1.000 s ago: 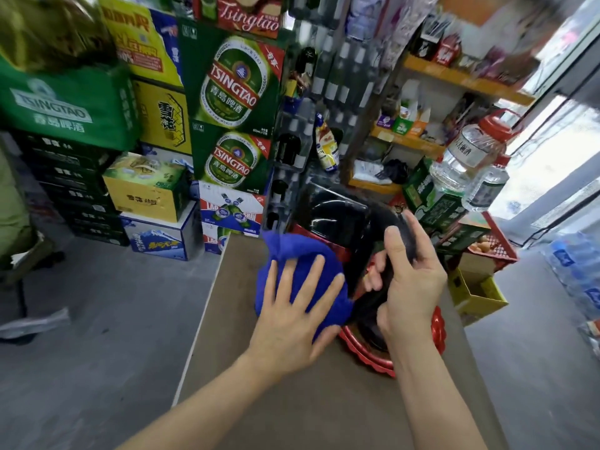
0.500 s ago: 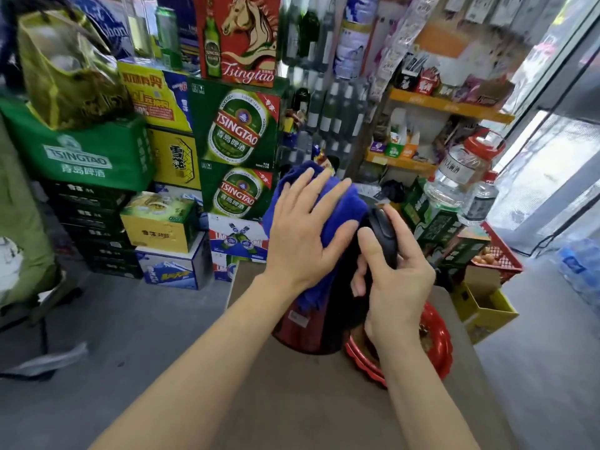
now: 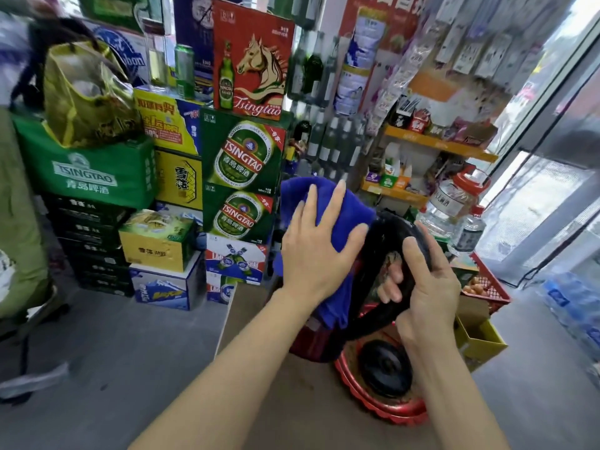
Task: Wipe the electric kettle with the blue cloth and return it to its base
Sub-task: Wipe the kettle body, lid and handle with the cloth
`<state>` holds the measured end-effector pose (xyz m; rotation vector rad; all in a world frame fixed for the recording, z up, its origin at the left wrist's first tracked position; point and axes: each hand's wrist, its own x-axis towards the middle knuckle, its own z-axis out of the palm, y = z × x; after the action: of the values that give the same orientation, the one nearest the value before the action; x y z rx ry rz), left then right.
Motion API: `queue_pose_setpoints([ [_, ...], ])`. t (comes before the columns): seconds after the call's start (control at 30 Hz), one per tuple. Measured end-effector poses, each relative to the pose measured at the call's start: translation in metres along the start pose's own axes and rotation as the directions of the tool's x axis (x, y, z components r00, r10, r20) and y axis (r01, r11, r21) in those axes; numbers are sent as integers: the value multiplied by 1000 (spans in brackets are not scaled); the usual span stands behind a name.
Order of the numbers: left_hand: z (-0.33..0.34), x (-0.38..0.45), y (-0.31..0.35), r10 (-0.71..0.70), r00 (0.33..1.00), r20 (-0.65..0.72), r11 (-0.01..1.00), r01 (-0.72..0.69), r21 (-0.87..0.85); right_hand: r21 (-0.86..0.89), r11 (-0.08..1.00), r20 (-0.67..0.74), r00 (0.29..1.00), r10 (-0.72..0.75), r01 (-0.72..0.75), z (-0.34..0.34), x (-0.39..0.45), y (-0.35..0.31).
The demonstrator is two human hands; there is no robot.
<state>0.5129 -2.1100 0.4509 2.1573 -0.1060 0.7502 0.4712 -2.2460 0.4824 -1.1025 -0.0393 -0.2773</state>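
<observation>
Green Tsingtao beer cartons stand stacked past the far-left corner of the brown tabletop, with a red horse-print Tsingtao box on top and a yellow carton on the floor stack to their left. Beyond the tabletop's right edge sit a red plastic basket, a yellow cardboard box and a clear red-capped jug, under orange shelves of small packets.

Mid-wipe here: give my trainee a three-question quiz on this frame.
1. True or false: the red and black electric kettle sits on its round red base.
2. Which hand presses the blue cloth? A) left hand B) right hand
3. Fill in: the right hand grips the kettle's black ____.

Key: 1 false, it is held lifted beside the base; 2 A; 3 handle.
</observation>
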Motion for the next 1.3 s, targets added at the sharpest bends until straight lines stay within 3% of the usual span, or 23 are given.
queue_pose_setpoints([
  [0.1, -7, 15, -12, 67, 996, 65, 983, -55, -173, 30, 999, -2, 1000, -24, 24, 4, 7, -10],
  [0.17, 7, -28, -26, 164, 985, 48, 986, -163, -30, 27, 998, -6, 999, -51, 51, 5, 14, -16],
  [0.23, 23, -85, -41, 271, 958, 89, 938, -284, 201, 18, 998, 2, 998, -68, 68, 7, 19, -21],
  [0.3, 34, -111, -52, 313, 944, 103, 893, -329, 308, -7, 998, 25, 998, -64, 65, 8, 21, -23],
  [0.47, 8, -45, -7, 219, 973, -71, 962, -204, 181, 15, 998, 111, 992, -54, 53, 8, 16, -34],
  [0.57, -21, 12, 17, 35, 995, -94, 988, -49, -145, 12, 998, 140, 988, -62, 61, 10, 14, -45],
  [0.63, -25, 18, 19, 22, 998, -65, 956, -40, -290, 7, 996, 142, 986, -84, 84, 13, 14, -54],
  [0.7, -13, -14, 13, 107, 990, -88, 977, -121, -177, -1, 994, 146, 983, -109, 110, 14, 14, -63],
  [0.77, 6, -62, 2, 186, 981, -48, 982, -183, 53, -20, 992, 146, 982, -121, 125, 15, 14, -66],
  [0.83, 18, -83, -3, 175, 985, 8, 967, -173, 189, -65, 989, 155, 981, -119, 131, 16, 12, -65],
  [0.93, 3, -49, 20, 109, 993, -44, 987, -103, 122, -79, 993, 199, 978, -66, 83, 12, 13, -63],
  [1.0, -23, -7, 40, 77, 993, -89, 996, -80, -25, -53, 998, 243, 970, -17, 31, 8, 14, -64],
  [1.03, -39, 17, 45, 53, 998, -40, 990, -58, -127, -36, 999, 270, 963, 0, 10, 6, 15, -65],
  [1.1, -54, 62, 36, 27, 990, 136, 903, 35, -428, -1, 1000, 307, 952, 11, -11, 3, 14, -70],
  [1.17, -64, 80, 20, 6, 947, 322, 601, 254, -758, 24, 1000, 324, 946, 4, -12, 0, 15, -76],
  [1.2, -64, 78, 7, 32, 916, 401, 447, 346, -825, 34, 999, 318, 948, -6, -5, -1, 16, -80],
  [1.23, -63, 68, -3, 45, 888, 457, 355, 413, -838, 43, 999, 306, 952, -16, 3, -4, 18, -83],
  [1.3, -55, 40, -19, 54, 834, 550, 244, 523, -817, 56, 998, 281, 959, -23, 8, -8, 24, -86],
])
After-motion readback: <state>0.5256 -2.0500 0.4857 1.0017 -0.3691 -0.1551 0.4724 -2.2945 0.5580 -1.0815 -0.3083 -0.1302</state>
